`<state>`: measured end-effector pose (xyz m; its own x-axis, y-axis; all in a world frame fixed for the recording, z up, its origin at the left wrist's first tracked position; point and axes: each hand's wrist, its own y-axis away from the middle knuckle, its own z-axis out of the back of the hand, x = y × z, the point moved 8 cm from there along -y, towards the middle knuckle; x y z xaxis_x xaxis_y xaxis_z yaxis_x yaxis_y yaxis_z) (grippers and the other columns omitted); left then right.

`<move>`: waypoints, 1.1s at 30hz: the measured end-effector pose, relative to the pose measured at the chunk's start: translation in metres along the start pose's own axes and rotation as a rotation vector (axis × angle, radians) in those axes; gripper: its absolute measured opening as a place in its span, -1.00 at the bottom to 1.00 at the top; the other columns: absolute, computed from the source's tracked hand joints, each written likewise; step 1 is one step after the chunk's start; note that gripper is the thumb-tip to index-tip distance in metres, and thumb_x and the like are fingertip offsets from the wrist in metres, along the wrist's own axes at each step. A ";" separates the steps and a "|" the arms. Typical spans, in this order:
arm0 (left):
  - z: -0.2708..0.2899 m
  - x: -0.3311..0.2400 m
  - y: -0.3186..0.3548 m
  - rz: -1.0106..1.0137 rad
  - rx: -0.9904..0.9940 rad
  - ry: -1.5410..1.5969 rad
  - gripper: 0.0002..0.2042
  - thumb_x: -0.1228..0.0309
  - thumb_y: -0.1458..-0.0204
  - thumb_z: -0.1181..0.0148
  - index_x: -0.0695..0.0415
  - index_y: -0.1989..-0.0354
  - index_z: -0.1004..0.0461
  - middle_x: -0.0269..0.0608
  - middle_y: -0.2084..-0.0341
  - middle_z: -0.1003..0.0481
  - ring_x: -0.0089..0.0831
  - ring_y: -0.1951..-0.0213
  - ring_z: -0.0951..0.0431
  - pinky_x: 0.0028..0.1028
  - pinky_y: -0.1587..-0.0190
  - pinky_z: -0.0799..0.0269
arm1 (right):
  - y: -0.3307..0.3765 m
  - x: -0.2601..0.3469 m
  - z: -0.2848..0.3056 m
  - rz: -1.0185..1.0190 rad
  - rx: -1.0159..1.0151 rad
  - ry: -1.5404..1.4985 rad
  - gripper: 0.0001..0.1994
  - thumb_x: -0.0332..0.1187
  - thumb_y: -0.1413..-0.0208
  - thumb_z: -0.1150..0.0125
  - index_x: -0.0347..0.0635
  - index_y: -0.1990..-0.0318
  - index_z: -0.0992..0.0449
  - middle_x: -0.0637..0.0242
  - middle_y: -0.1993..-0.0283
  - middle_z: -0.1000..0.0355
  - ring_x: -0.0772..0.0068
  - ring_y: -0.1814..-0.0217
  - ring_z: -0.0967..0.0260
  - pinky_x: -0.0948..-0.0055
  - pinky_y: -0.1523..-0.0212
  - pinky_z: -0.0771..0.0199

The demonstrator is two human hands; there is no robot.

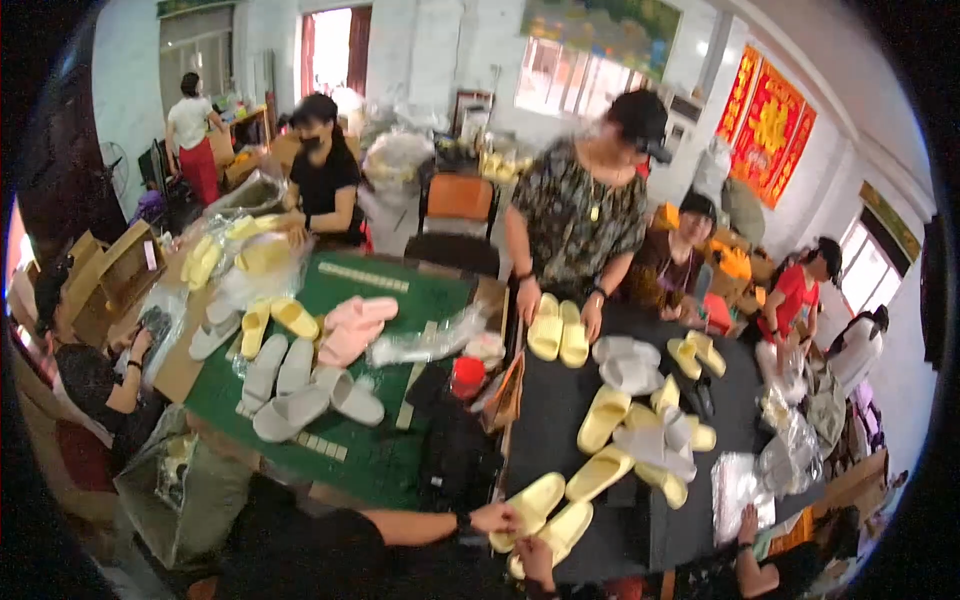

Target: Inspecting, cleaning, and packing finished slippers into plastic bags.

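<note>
At the near edge of the black table, my left hand [495,517] is closed on the side of a yellow slipper [537,499]. Just to its right, my right hand [536,560] has its fingers curled at the rim of a second yellow slipper [568,532]. Both slippers lie side by side. Beyond them rests another yellow slipper [599,472], with several yellow and grey slippers [640,443] jumbled to the right. Across the table a person's two hands touch a yellow pair [558,330].
Left, a green table [390,475] carries grey slippers [291,412], a pink pair [355,328] and clear plastic bags [430,345]. A red-capped item [467,377] stands between the tables. On the right are plastic bags [741,490] and a co-worker's hand [748,524].
</note>
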<state>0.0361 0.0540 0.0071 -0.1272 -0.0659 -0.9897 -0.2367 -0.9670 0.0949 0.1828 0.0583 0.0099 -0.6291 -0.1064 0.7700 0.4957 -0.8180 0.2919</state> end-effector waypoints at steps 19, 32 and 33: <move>0.018 -0.041 -0.006 0.114 0.066 0.342 -0.86 0.39 -0.09 -0.09 0.22 0.30 -0.39 -0.33 0.47 -0.47 -0.62 0.39 -0.46 -0.60 0.35 -0.40 | 0.034 0.028 0.041 -0.054 0.112 -0.076 -0.77 -0.35 -0.04 -0.15 -0.27 0.17 -0.45 0.29 0.46 -0.47 0.55 0.46 -0.39 0.57 0.43 -0.38; -0.007 -0.172 -0.073 -0.146 0.227 0.313 -0.85 0.39 -0.05 -0.12 0.23 0.33 -0.43 -0.22 0.48 -0.50 -0.54 0.44 -0.49 -0.54 0.33 -0.42 | 0.052 0.069 0.103 0.039 -0.075 -0.850 -0.82 -0.37 -0.11 -0.04 -0.20 0.52 -0.37 0.33 0.61 -0.33 0.52 0.60 -0.28 0.57 0.58 -0.29; 0.000 -0.155 -0.079 -0.203 0.170 0.040 -0.81 0.35 -0.02 -0.13 0.20 0.28 -0.42 -0.17 0.46 -0.50 -0.45 0.41 -0.50 -0.47 0.32 -0.42 | 0.068 0.078 0.131 0.061 -0.167 -0.861 -0.80 -0.36 -0.10 -0.04 -0.17 0.55 -0.33 0.40 0.66 -0.23 0.57 0.67 -0.15 0.58 0.69 -0.13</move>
<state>0.0748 0.1411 0.1534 -0.0236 0.1125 -0.9934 -0.4124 -0.9063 -0.0929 0.2459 0.0680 0.1644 0.0994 0.2554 0.9617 0.3775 -0.9039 0.2010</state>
